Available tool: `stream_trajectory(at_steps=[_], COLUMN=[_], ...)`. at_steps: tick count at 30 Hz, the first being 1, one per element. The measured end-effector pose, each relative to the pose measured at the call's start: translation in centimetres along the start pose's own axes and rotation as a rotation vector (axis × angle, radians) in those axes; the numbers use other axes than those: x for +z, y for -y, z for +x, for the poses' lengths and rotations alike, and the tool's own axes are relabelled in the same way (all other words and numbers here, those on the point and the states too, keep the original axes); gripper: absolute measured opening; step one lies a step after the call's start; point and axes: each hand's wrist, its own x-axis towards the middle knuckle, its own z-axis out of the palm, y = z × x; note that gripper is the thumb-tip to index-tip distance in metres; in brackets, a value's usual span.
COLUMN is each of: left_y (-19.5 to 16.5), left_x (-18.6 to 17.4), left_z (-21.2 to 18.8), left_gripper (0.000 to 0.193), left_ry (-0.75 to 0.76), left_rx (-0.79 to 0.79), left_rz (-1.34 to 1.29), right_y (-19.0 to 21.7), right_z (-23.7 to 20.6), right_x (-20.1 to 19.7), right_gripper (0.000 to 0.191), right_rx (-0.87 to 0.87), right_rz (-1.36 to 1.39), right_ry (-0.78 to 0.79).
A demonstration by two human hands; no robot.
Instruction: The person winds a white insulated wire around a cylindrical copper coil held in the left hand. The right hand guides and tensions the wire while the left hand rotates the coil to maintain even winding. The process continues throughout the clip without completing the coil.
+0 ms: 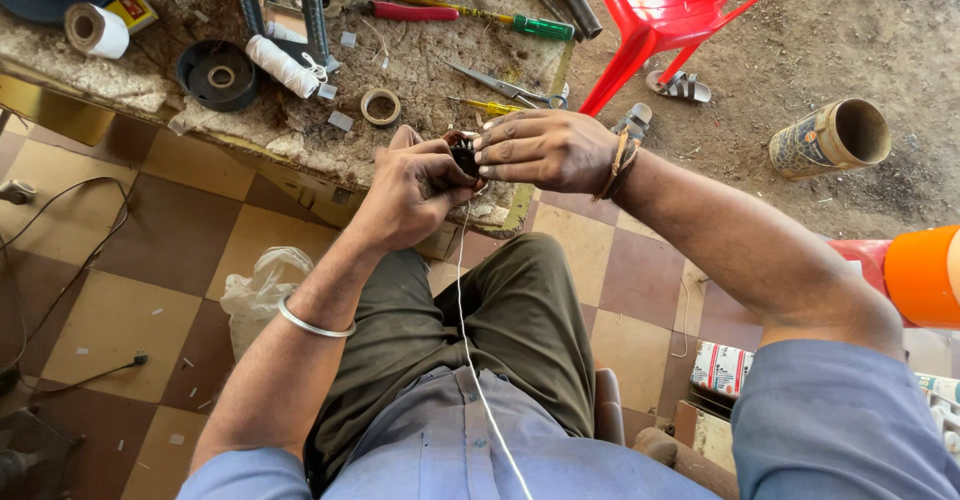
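Checkered brown-and-tan floor tiles (150, 310) lay beneath a seated person, whose two bare hands worked at the near edge of a rough, dusty stone-topped workbench (420, 70). Both hands met around a small dark round coil-like part with coppery windings (463, 150), most of it hidden by the fingers. The left hand (405, 195) curled about the part from below, its fingers pressed together against it, a plain silver metal bangle (312, 326) on that forearm. The right hand (545, 150) lay over the part from the other side, fingertips closed on its top, with a brown leather band (618, 165) at the wrist. A thin white thread (467, 340) ran from between the hands down across the olive trousers and blue shirt. Just beyond the left hand sat a small ring of tan tape (380, 106); farther out lay a white spool of cord (280, 66) and a black round reel (217, 75). Beyond the right hand lay grey metal scissors (505, 87) and a green-handled screwdriver (500, 20), with a red plastic chair (670, 5) standing on bare dirt past them.
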Motion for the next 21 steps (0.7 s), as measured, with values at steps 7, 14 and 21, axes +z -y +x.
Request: stream_trajectory(at_steps=[7,14,21], left_y=[-0.2,0.0,-0.5], left_x=[-0.1,-0.1,-0.3], left_z=[-0.1,-0.3,0.0], left_gripper=[0.013,0.012,0.011], left_ry=[-0.002,0.007,0.019], left_rx=[0.014,-0.002,0.01], left_rz=[0.033,0.016,0.034], right_y=[1.0,0.1,0.6], right_z=[-0.6,-0.2,0.2], right_x=[-1.3,-0.2,-0.4], right_gripper=[0.029,0.012,0.014], right_rx=[-0.007,-0.078,-0.011], right_rz=[-0.059,-0.07,-0.072], right_ry=[0.07,-0.002,0.013])
